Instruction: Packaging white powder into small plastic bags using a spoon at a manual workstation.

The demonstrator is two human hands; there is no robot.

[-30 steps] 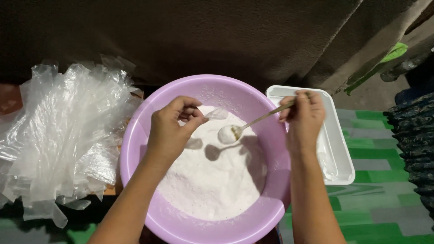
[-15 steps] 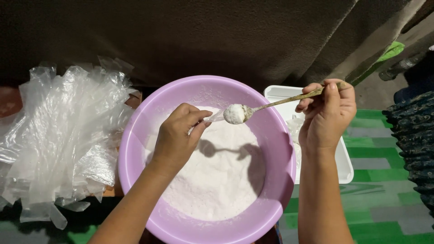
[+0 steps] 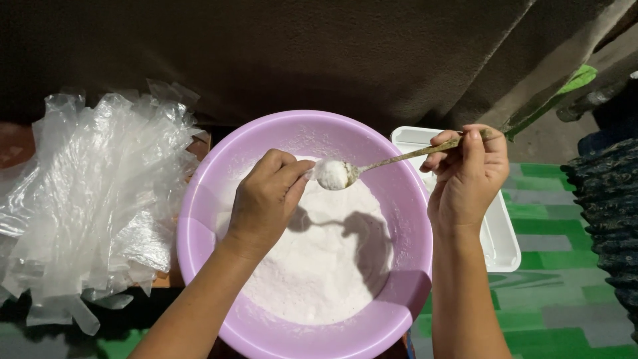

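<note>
1 purple basin (image 3: 212, 199) sits in the middle, roughly half full of white powder (image 3: 319, 266). 1 metal spoon (image 3: 372, 165) hangs over it, its bowl heaped with the same powder. The right hand (image 3: 465, 176) has the spoon's handle clamped between thumb and fingers, holding it near the basin's far right rim. The left hand (image 3: 266, 199) is over the powder with its fingers pinched together right at the spoon's loaded tip; it seems to hold the mouth of a small clear bag there, though the plastic is too thin and hidden to be sure.

To the right of the basin, touching its rim or just beside it, lies 1 white rectangular tray (image 3: 505, 246); the right forearm covers most of its inside, so its contents cannot be told. To the left lies 1 loose heap of clear plastic bags (image 3: 93, 199), too many and too overlapped to count. Under everything runs 1 green and grey mat (image 3: 565, 292).
</note>
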